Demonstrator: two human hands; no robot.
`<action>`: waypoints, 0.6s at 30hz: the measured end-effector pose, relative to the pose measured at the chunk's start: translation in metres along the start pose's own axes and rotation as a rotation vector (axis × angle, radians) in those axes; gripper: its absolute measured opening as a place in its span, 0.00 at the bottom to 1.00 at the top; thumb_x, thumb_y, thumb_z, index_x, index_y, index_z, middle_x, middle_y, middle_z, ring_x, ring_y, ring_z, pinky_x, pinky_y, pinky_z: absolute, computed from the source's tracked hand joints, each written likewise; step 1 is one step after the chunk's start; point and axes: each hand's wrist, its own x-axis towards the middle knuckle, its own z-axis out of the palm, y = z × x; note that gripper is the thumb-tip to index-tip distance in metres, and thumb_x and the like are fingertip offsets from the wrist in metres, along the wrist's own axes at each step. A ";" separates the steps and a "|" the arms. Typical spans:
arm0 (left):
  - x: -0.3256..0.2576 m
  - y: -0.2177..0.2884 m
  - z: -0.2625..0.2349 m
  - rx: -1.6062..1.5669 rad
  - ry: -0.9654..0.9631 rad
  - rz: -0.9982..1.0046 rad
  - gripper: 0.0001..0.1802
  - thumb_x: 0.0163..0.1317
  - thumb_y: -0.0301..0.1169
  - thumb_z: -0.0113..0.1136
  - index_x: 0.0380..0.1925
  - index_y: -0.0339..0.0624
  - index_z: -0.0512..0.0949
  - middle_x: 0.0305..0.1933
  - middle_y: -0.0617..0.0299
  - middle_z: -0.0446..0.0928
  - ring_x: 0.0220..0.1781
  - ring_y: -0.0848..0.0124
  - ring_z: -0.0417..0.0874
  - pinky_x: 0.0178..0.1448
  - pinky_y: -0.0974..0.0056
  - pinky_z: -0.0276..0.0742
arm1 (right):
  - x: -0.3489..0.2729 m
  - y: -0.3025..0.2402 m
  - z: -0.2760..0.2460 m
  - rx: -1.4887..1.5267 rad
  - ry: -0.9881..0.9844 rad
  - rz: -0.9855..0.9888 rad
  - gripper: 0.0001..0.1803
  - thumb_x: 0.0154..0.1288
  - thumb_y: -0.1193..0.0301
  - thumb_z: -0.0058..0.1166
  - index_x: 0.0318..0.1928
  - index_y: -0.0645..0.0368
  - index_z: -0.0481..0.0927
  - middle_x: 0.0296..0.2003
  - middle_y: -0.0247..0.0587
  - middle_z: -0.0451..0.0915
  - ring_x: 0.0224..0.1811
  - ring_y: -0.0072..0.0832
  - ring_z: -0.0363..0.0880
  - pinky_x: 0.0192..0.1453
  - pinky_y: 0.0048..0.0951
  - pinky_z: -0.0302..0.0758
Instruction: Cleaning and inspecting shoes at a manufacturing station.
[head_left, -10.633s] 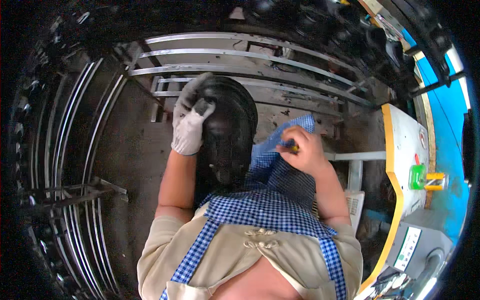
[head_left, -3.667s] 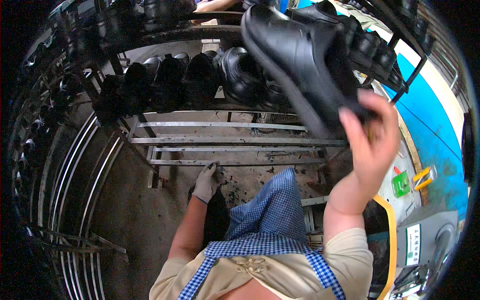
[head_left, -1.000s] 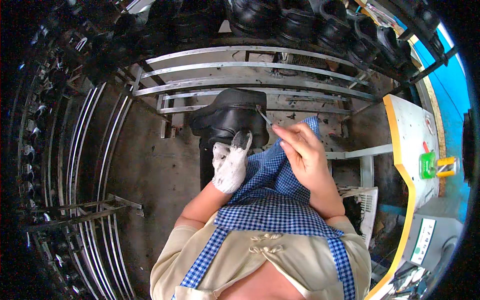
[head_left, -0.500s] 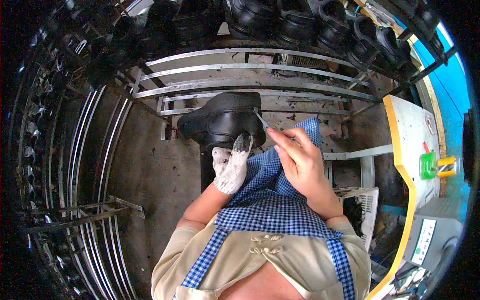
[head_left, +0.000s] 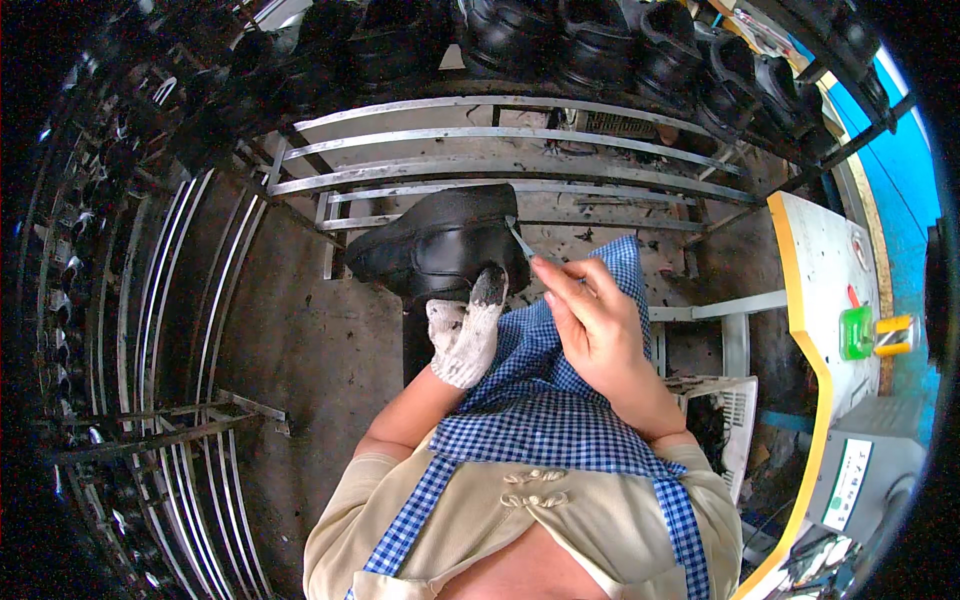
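- The black shoe is held in front of the blue checked apron, toe to the left, heel to the right, sole edge on the far side.
- The left hand, in a white knit glove, is clamped on the shoe near the heel; 1 dark-tipped digit presses the upper, and some fingers are hidden.
- The bare right hand pinches a slim metal-bladed tool, fingers together on it; the tip appears to meet the heel edge where sole joins upper, though exact contact is hard to tell.
- The blade could nick the smooth upper if it skids off that seam under too much pressure.
- The dark-tipped digit lies near the blade, so a slip toward the body might catch the glove.
- A loose left grip could let the shoe roll, spoiling the tool's angle.
- On the grey machine at right, 1 white label bears dark characters and a green mark, too small to read surely; no lettering shows on the held shoe.
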 end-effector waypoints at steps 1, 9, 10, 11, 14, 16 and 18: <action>0.000 -0.002 0.000 -0.013 0.008 0.028 0.17 0.61 0.25 0.58 0.51 0.36 0.74 0.49 0.59 0.77 0.48 0.73 0.77 0.53 0.67 0.73 | 0.000 -0.001 0.000 0.001 -0.001 0.000 0.19 0.60 0.82 0.53 0.52 0.58 0.77 0.36 0.45 0.75 0.29 0.31 0.78 0.31 0.26 0.74; 0.000 -0.010 -0.002 -0.109 0.028 0.066 0.18 0.61 0.25 0.59 0.52 0.37 0.73 0.49 0.60 0.77 0.48 0.74 0.77 0.52 0.68 0.73 | -0.002 -0.003 0.001 -0.012 -0.005 -0.001 0.18 0.60 0.82 0.53 0.52 0.58 0.77 0.36 0.44 0.75 0.30 0.32 0.79 0.31 0.26 0.74; 0.000 -0.008 -0.001 -0.109 0.030 0.066 0.18 0.61 0.24 0.59 0.52 0.37 0.73 0.49 0.60 0.77 0.48 0.74 0.77 0.52 0.67 0.73 | -0.002 -0.003 0.001 -0.011 -0.005 -0.001 0.18 0.60 0.82 0.53 0.52 0.58 0.77 0.36 0.44 0.75 0.30 0.32 0.79 0.31 0.26 0.74; 0.000 -0.007 0.000 -0.109 0.031 0.066 0.18 0.61 0.24 0.58 0.52 0.37 0.73 0.49 0.60 0.77 0.48 0.74 0.77 0.52 0.67 0.74 | -0.002 -0.003 0.001 -0.010 -0.001 -0.003 0.18 0.60 0.82 0.53 0.52 0.58 0.78 0.36 0.44 0.75 0.29 0.32 0.78 0.30 0.26 0.74; 0.000 -0.009 0.000 -0.080 0.017 0.136 0.18 0.61 0.23 0.57 0.52 0.36 0.72 0.49 0.58 0.76 0.49 0.73 0.77 0.53 0.66 0.74 | -0.002 -0.004 0.001 -0.012 -0.001 -0.001 0.18 0.60 0.82 0.53 0.52 0.58 0.78 0.36 0.44 0.75 0.29 0.31 0.78 0.30 0.26 0.74; -0.002 -0.012 -0.002 -0.059 0.011 0.087 0.19 0.61 0.22 0.57 0.53 0.35 0.71 0.50 0.58 0.76 0.49 0.73 0.77 0.54 0.66 0.74 | -0.002 -0.005 0.000 -0.012 -0.004 0.003 0.18 0.60 0.82 0.53 0.52 0.58 0.78 0.35 0.44 0.75 0.29 0.31 0.78 0.30 0.25 0.74; -0.002 -0.021 -0.006 -0.038 0.004 0.039 0.19 0.61 0.22 0.56 0.54 0.35 0.70 0.51 0.57 0.76 0.50 0.72 0.77 0.55 0.66 0.74 | -0.001 -0.007 0.000 -0.022 -0.007 0.002 0.18 0.60 0.82 0.52 0.52 0.58 0.78 0.35 0.44 0.75 0.29 0.30 0.78 0.30 0.25 0.74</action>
